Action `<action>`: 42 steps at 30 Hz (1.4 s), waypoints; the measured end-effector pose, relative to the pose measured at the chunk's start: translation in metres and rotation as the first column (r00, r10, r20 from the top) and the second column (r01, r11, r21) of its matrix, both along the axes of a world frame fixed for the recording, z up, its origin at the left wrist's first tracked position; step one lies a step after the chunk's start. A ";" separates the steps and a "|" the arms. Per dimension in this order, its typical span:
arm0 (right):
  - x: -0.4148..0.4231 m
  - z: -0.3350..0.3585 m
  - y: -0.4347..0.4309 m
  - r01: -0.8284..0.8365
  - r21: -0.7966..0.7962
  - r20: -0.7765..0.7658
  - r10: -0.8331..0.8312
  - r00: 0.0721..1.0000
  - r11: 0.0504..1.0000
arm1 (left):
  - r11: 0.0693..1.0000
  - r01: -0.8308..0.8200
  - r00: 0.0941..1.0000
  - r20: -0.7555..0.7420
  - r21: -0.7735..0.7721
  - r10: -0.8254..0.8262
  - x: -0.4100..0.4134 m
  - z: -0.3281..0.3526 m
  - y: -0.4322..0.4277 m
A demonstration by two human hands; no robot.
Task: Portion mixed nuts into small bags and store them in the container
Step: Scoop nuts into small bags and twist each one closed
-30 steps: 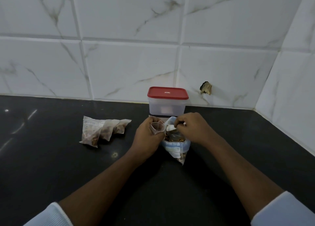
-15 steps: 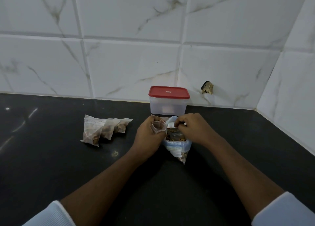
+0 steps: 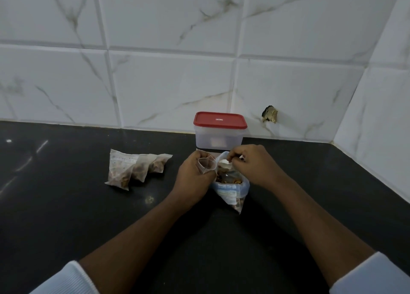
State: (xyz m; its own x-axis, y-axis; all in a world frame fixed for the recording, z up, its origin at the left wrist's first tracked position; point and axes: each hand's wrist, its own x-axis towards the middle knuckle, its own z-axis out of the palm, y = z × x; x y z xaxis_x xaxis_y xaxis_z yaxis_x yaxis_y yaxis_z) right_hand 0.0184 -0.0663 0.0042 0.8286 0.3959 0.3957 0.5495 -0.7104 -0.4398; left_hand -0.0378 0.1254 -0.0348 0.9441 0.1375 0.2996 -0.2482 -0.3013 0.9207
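On the counter (image 3: 88, 216), just before the red-lidded container (image 3: 218, 136), the left hand (image 3: 193, 178) pinches a small bag (image 3: 207, 165) open beside the nut pouch (image 3: 230, 189), while the right hand (image 3: 255, 165), its grip pinching a white object (image 3: 224, 162), has lifted slightly, so a portion is likely coming across.

Open counter (image 3: 310, 183) R & front; container (image 3: 219, 136) behind nut bag (image 3: 230, 189), filled bags (image 3: 135, 169) L.
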 end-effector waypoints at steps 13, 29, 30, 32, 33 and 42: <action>0.002 -0.003 0.002 0.050 0.163 -0.121 -0.030 0.992 0.985 | 1.000 -0.020 1.000 -0.011 0.016 0.020 0.000 0.001 0.000; -0.013 0.017 -0.016 0.004 0.240 -0.390 0.093 0.916 0.971 | 0.999 -0.004 0.999 -0.033 0.032 0.005 -0.003 0.004 0.001; -0.012 0.015 -0.017 0.054 0.294 -0.439 0.084 0.895 0.954 | 1.000 0.000 0.999 -0.035 0.030 0.001 -0.003 0.004 0.001; -0.008 0.010 -0.017 0.217 0.398 -0.560 0.049 0.827 0.891 | 1.000 0.006 0.999 -0.037 0.030 -0.005 -0.003 0.004 0.000; -0.007 0.007 -0.016 0.306 0.438 -0.631 0.047 0.774 0.845 | 1.000 0.008 0.999 -0.037 0.030 -0.007 -0.003 0.004 0.000; -0.001 -0.001 -0.029 0.600 0.586 -0.804 0.300 0.513 0.544 | 0.999 0.039 0.998 -0.046 0.006 -0.039 -0.001 0.004 0.002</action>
State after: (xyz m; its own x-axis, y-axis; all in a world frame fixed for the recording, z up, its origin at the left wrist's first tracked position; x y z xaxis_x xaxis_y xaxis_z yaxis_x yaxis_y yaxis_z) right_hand 0.0178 -0.0953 0.0036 0.9056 0.1541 -0.3952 -0.4144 0.1227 -0.9018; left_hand -0.0391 0.1273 -0.0311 0.9614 0.0982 0.2569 -0.2178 -0.2988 0.9291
